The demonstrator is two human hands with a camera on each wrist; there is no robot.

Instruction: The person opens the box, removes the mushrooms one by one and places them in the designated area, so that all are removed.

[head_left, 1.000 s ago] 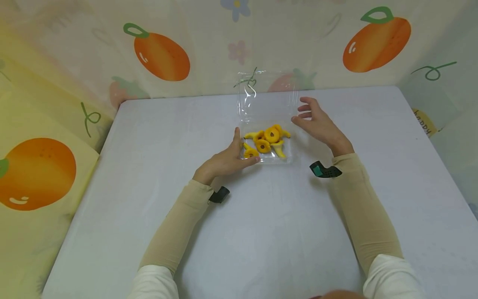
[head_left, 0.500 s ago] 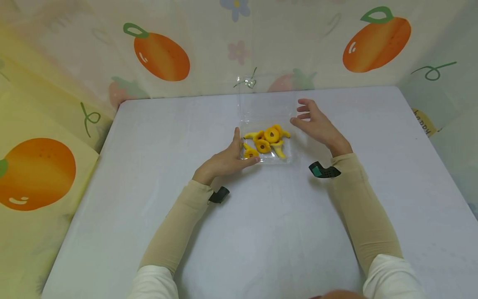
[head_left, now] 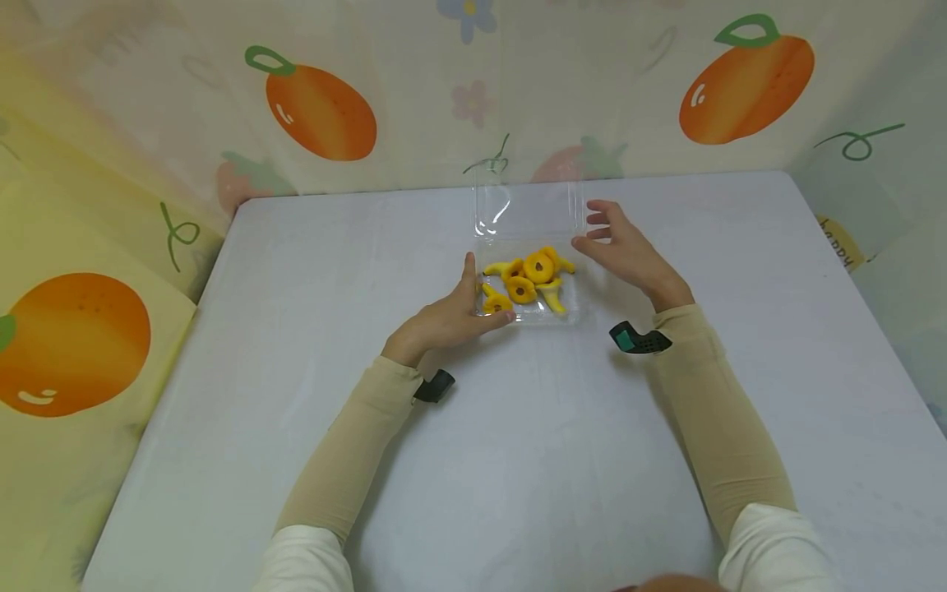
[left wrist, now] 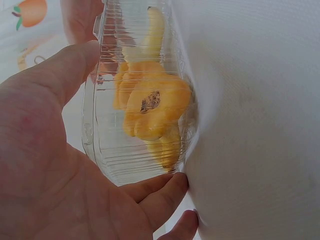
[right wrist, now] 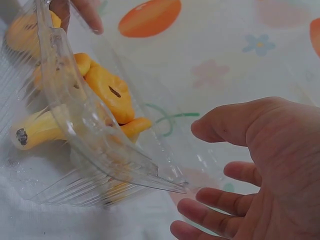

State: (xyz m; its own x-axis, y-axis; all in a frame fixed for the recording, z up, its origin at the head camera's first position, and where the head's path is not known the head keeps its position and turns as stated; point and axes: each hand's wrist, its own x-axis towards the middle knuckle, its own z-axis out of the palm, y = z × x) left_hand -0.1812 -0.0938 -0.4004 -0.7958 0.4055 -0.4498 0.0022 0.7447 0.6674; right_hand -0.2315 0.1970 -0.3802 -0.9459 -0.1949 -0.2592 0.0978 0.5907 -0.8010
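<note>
Clear box (head_left: 534, 314): left hand (head_left: 451, 319) spread against its side; right hand (head_left: 627, 253), fingers parted, beside raised lid (head_left: 528, 210).

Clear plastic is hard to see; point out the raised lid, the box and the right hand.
Raised lid (head_left: 528, 201): head view, its clear panel.
Box (left wrist: 112, 150): left wrist view, ridged side wall.
Right hand (head_left: 632, 256): head view, between fingers and wrist.
</note>
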